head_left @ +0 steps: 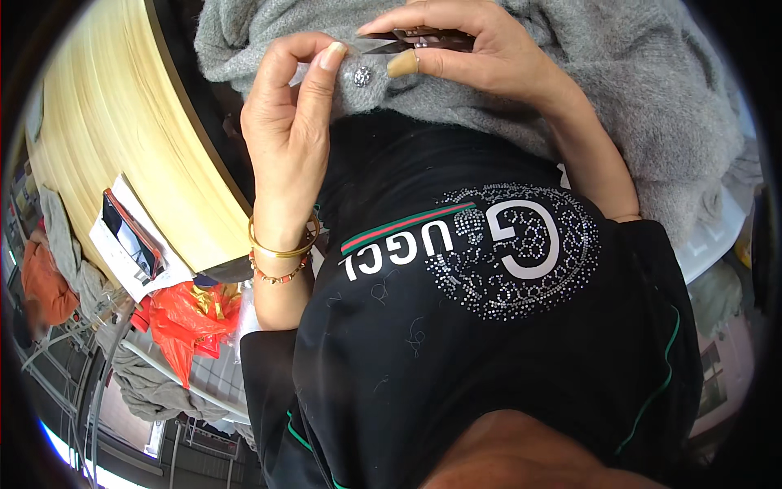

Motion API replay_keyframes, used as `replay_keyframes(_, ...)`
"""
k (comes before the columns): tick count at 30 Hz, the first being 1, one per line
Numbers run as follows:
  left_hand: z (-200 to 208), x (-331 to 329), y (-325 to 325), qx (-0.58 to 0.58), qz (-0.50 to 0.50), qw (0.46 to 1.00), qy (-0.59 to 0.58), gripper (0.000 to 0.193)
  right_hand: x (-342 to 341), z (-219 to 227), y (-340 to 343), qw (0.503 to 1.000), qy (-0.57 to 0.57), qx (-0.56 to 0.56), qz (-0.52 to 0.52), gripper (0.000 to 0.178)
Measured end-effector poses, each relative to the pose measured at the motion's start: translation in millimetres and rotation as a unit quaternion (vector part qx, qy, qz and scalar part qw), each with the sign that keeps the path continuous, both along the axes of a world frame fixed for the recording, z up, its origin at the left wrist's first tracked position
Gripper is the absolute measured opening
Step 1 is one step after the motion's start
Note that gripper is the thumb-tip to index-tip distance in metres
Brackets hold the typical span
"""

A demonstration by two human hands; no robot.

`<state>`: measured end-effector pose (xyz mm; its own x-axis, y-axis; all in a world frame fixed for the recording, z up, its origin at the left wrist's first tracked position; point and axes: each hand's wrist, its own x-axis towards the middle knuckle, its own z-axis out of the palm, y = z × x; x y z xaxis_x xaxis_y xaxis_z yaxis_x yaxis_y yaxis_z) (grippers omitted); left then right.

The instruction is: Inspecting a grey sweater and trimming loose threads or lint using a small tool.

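Grip, left: left hand pinches a fold of the grey knitted garment between thumb and forefinger, just beside a small sparkly metal button.
Grip, right: right hand is closed round a pair of small thread snips, thumb pressed on the blade handle; the blade tips point toward the button.
Garment: it lies across the person's lap and chest, over a black top, with the pinched part held up near the upper edge of the view.
Step in hand: judging by the blades set close to the button, trimming loose thread there seems under way.
Next move calls for: a steady pinch, and blade tips kept clear of the knit and the fingertips.
Worktop: a pale wooden worktop stands at the person's left, carrying a phone in a red case on some papers.
Below it: a red plastic bag.
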<state>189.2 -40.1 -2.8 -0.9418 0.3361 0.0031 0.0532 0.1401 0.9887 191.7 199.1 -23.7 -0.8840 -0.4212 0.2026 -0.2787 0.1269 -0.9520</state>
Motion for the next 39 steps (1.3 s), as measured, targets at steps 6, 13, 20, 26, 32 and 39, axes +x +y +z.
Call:
replay_keyframes(6, -3.2, -3.9, 0.0, -0.037, 0.013, 0.994, 0.101, 0.008, 1.3, -4.9, -1.2, 0.999, -0.040, -0.007, -0.001, 0.040)
replay_keyframes(13, -0.1, -4.3, -3.3, -0.037, -0.002, 0.997, 0.074, 0.008, -6.2, -8.5, -7.8, 0.998, -0.028, -0.039, 0.028, 0.038)
replay_keyframes(20, -3.0, -6.7, -4.0, -0.024, -0.006, 0.997, 0.080, 0.009, -5.3, -9.3, -4.7, 0.996, -0.039, -0.040, 0.074, 0.034)
replay_keyframes(26, -3.0, -5.9, -3.8, -0.036, -0.015, 0.995, 0.095, 0.009, -4.0, -8.2, -5.1, 0.995, -0.040, -0.052, 0.078, 0.034)
replay_keyframes(32, -0.5, -3.9, -3.9, -0.025, -0.003, 0.997, 0.078, 0.008, -3.3, -0.5, -0.9, 0.996, -0.045, -0.001, 0.077, 0.034)
replay_keyframes(39, 1.2, -2.0, -2.4, -0.037, 0.000, 0.996, 0.079, 0.006, -2.3, -0.6, -0.9, 0.997, -0.039, -0.024, 0.070, 0.034)
